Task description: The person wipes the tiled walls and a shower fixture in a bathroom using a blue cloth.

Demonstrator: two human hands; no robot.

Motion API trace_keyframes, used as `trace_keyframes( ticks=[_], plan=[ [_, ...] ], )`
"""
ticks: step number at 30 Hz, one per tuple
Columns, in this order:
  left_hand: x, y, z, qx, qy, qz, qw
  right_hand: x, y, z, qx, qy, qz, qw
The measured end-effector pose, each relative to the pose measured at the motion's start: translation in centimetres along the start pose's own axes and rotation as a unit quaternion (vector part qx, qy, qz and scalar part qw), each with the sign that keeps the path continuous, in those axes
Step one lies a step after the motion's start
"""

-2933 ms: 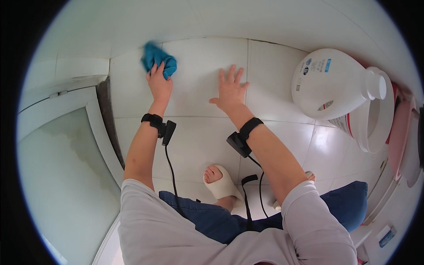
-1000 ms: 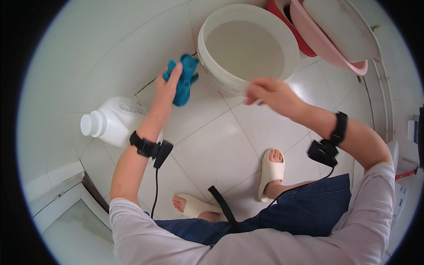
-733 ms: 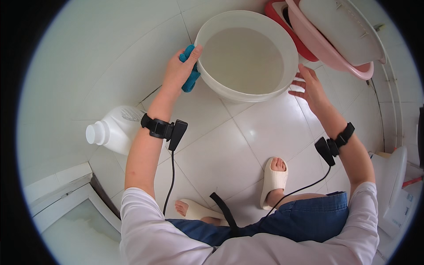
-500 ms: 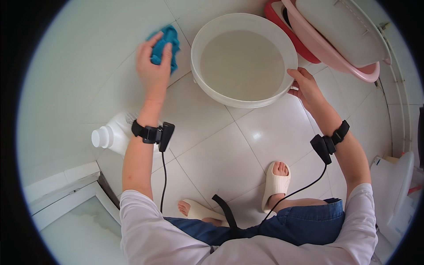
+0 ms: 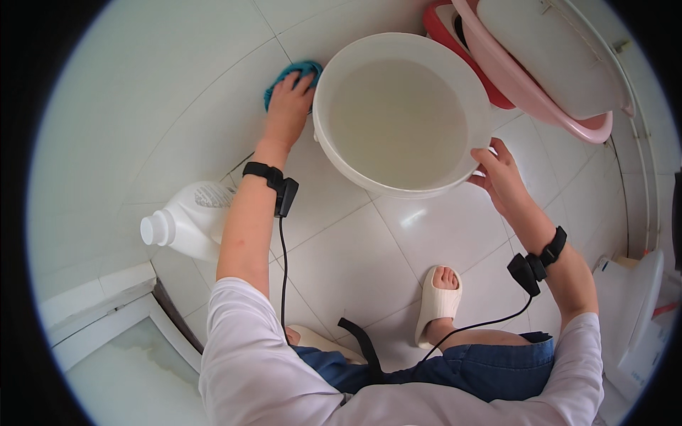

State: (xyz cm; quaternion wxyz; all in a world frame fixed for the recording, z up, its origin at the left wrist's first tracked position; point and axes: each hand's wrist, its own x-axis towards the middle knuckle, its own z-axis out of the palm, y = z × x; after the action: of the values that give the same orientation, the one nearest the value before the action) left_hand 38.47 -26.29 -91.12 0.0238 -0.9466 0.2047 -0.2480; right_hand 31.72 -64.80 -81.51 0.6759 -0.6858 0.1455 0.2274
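Note:
A teal cloth [image 5: 305, 67] lies against the pale tiled wall, just left of the bucket. My left hand [image 5: 288, 106] presses it there, its fingers bent over the bunched fabric. The large white bucket [image 5: 398, 182] holds cloudy, pale greenish-grey water. On its right side my right hand [image 5: 501, 174] pinches the rim, with the thumb at the lip and part of the fingers hidden behind the wall of the bucket. Each of my wrists wears a black strap with a small device and a cable.
A white plastic jug [image 5: 188, 220] with a white cap lies or leans beside my left forearm. Red, pink [image 5: 590, 128] and white basins lean together at the back right. White fixtures [image 5: 639, 312] stand at the right edge. My sandalled feet [image 5: 440, 298] are on the tiled floor.
My left hand has moved right and slightly down with the cloth, now close to the bucket. The bucket's near rim sits a little lower in view; my right hand still holds it.

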Motion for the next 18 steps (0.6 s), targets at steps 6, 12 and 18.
trace_keyframes(
  ticks=[6, 12, 18],
  plan=[
    [-0.7, 0.6, 1.5, -0.046, -0.056, -0.030, 0.997, -2.8, 1.0, -2.4, -0.011, 0.017, 0.029, 0.999],
    [8.8, 0.6, -4.7, -0.021, 0.242, -0.023, 0.970, -5.5, 1.6, -4.8, -0.020, 0.029, 0.056, 0.998],
    [9.8, 1.8, 1.3, 0.032, 0.156, 0.094, 0.983, -6.1, 1.5, -6.5, -0.038, 0.010, 0.083, 0.996]
  ],
)
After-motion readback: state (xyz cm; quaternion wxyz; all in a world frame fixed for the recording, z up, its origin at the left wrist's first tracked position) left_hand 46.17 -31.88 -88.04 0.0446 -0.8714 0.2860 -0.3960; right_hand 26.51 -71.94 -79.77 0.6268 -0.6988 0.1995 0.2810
